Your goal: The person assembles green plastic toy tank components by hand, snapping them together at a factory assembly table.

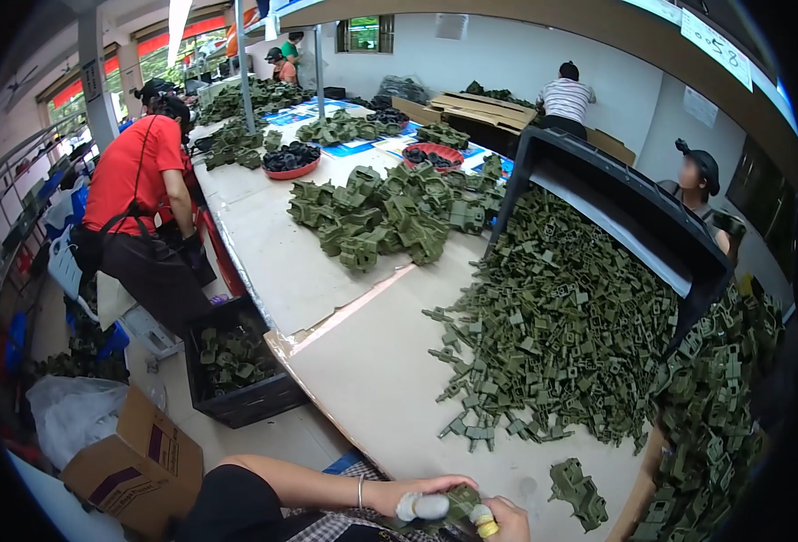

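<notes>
Close to my body at the table's near edge, my left hand [426, 504] is closed around a dark green molded plastic part [461, 499]. White coverings wrap some of its fingertips, and a bracelet circles the wrist. My right hand [507, 521], with a yellow covering on one fingertip, grips the same part from the other side. The hands hide much of it. To the right on the table lies a single green plastic body piece [578, 492]. Beyond it spreads a large heap of small green plastic pieces [561, 316], spilling from a tipped black crate [616, 212].
A pile of larger green assemblies [381, 212] sits mid-table, with red bowls of black parts [291, 161] behind. A black bin [245, 393] and a cardboard box [137, 461] stand on the floor at left. More green pieces [715, 434] fill the right side. Several people work around.
</notes>
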Tool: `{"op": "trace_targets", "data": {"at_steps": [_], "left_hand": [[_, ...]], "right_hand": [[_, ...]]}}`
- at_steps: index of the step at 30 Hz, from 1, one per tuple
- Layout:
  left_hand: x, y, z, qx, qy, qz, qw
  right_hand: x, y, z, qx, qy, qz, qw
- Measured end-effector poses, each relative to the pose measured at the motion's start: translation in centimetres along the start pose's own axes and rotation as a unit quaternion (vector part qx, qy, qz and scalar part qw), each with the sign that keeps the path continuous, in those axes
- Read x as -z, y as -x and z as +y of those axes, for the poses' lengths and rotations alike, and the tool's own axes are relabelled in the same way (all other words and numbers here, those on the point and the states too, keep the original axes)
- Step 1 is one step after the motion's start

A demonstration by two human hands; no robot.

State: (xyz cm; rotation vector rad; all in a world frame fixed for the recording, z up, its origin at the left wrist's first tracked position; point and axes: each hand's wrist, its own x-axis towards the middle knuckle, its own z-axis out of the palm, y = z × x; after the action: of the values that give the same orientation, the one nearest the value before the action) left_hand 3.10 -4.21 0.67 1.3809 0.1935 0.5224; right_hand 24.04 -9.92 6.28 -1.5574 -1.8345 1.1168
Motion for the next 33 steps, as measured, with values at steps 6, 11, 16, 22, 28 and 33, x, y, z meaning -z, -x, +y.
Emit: {"op": "trace_targets", "data": {"at_steps": [6, 11, 16, 22, 28, 33], "left_hand": [[-0.5, -0.2, -0.6, 0.032, -0.017, 0.059, 0.998], [-0.8, 0.1, -1.1, -0.002, -0.097, 0.052, 0.994], [-0.3, -0.3, -1.2, 0.002, -0.011, 0.027, 1.0], [0.2, -0.1, -2.2, 0.038, 0.09, 0.043, 0.994], [-1.6, -0.1, -1.1, -0.023, 0.028, -0.034, 0.999], [-1.1, -1.3, 3.2, 0.024, -0.078, -0.041, 0.996]], "right_hand": [[-0.8, -0.2, -0.2, 0.026, 0.077, 0.026, 0.996], [-1.0, -0.9, 2.4, 0.034, 0.057, 0.021, 0.998], [0.1, -1.5, 0.2, -0.099, -0.068, -0.065, 0.991], [0.1, -0.7, -0.6, -0.002, -0.057, -0.044, 0.997], [0.4, 0.4, 0.0, 0.129, 0.143, -0.04, 0.98], [2.4, -1.1, -2.1, 0.236, 0.163, -0.047, 0.957]]}}
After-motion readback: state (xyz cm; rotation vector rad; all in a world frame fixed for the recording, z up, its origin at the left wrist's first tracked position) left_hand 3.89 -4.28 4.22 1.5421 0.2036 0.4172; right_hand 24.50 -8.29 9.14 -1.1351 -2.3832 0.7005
